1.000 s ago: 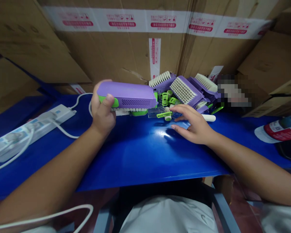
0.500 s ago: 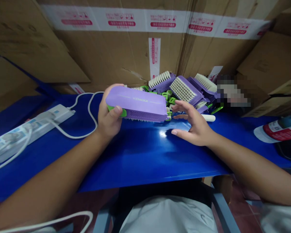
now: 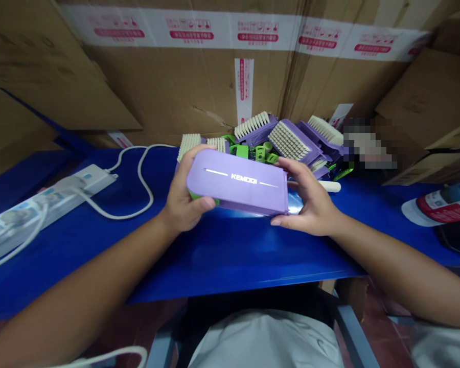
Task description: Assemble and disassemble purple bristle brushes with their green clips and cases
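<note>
Behind the left hand [image 3: 179,202], a cream-bristled purple plastic head [image 3: 190,143] has been uncovered. The long purple plastic casing [image 3: 237,184] is gripped by that hand's curled fingers; since the earlier frame it has been carried rightward, lettered top turned up, above the glossy blue table [image 3: 230,255]. Its far end is thus brought within the right hand's [image 3: 310,202] parted fingers; whether it is pinched there cannot be told.

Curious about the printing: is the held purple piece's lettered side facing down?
No, the purple piece shows its white lettering upward, toward the camera.
</note>
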### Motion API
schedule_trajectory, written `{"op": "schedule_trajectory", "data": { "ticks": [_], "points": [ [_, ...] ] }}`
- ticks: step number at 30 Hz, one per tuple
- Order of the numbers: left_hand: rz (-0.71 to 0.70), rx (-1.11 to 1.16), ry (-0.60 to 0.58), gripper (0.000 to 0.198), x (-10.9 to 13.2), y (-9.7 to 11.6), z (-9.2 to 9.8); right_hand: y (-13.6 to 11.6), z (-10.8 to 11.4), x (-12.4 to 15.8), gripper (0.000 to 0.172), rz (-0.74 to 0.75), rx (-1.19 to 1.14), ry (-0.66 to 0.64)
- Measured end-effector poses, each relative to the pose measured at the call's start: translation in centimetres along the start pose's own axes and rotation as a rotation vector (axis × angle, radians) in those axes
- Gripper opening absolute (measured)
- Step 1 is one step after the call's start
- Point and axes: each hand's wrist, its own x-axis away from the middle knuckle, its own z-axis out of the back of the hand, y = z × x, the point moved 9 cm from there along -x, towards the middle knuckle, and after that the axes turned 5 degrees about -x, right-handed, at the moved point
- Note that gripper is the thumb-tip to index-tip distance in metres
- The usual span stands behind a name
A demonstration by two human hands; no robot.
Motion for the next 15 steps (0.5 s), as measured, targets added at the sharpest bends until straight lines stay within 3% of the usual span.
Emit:
{"op": "schedule_trajectory", "data": {
  "ticks": [4,8,12,15],
  "points": [
    [-0.068,-0.035,-0.078,0.09,0.0,1.5,-0.3,0.1,-0.9,0.0,0.1,-0.032,0.031,-0.1],
    [-0.065,-0.105,-0.189,0.087,-0.1,1.3,-1.2,-0.1,-1.3,-0.1,0.094,0.006,0.124,-0.132],
    [-0.079,-0.016,-0.312,0.091,0.2,1.2,-2.8,-0.3,-3.1,0.4,0.092,0.048,0.18,-0.295],
    [-0.085,-0.02,-0.351,0.091,0.4,1.5,-3.4,-0.3,-3.7,0.8,0.094,0.037,0.184,-0.339]
  ]
}}
